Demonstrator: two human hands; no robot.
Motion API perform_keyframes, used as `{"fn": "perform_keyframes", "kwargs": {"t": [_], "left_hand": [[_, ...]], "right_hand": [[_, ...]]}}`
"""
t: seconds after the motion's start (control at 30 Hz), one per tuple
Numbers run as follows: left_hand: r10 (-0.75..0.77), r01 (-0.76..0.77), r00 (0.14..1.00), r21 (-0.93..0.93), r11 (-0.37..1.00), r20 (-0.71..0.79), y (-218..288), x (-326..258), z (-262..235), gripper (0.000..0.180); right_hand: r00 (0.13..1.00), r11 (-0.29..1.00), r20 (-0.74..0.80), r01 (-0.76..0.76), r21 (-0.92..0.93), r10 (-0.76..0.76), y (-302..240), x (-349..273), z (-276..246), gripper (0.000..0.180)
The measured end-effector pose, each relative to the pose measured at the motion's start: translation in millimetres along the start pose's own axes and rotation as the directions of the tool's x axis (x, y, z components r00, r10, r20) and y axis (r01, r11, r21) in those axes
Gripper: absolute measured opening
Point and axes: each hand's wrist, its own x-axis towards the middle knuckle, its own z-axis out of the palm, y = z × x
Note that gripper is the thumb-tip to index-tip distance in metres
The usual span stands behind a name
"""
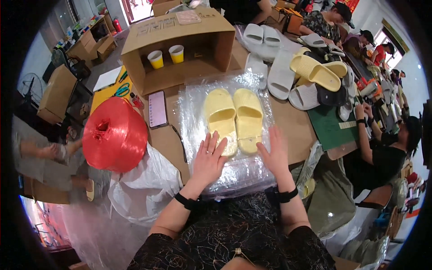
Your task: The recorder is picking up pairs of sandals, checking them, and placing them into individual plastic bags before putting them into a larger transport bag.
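A pair of pale yellow slide slippers [249, 113] lies side by side on a stack of transparent plastic bags [193, 101]. A film edge crosses the right slipper near its heel; whether both slippers are inside a bag is hard to tell. My left hand [209, 155] rests flat with fingers spread, touching the heel end of the left slipper. Beside the right slipper's heel is my right hand [275, 153], its fingers stretched out and slightly blurred. Neither hand grips anything.
Behind the bags stands an open cardboard box [180, 33] holding two yellow-and-white paper cups [177, 54]. To the left are a phone [157, 109], a red twine roll [114, 135] and green-handled scissors [122, 90]. Grey and yellow slippers [317, 74] pile at right, near a co-worker [382, 148].
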Motion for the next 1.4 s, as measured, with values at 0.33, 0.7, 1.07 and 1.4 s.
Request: {"fn": "perform_keyframes", "kwargs": {"t": [0.33, 0.7, 1.07, 1.4], "left_hand": [[-0.024, 0.025, 0.999, -0.033, 0.999, 0.023, 2, -1, -6, 0.061], [-0.073, 0.075, 0.997, -0.085, 0.994, 0.017, -4, -3, -9, 0.070], [-0.045, 0.047, 0.999, -0.061, 0.997, 0.026, 11, -1, -13, 0.072], [-0.174, 0.168, 0.984, -0.110, 0.980, -0.046, 7, -9, -11, 0.104]], "right_hand": [[0.998, 0.998, 0.040, -0.055, 0.022, 0.054, -77, 81, 25, 0.059], [0.953, 0.983, 0.250, -0.147, -0.114, 0.171, -95, 121, 30, 0.066], [0.986, 0.987, 0.051, -0.162, 0.017, 0.161, -71, 123, 86, 0.034], [0.986, 0.969, -0.053, -0.143, 0.203, 0.157, -55, 114, 79, 0.029]]}}
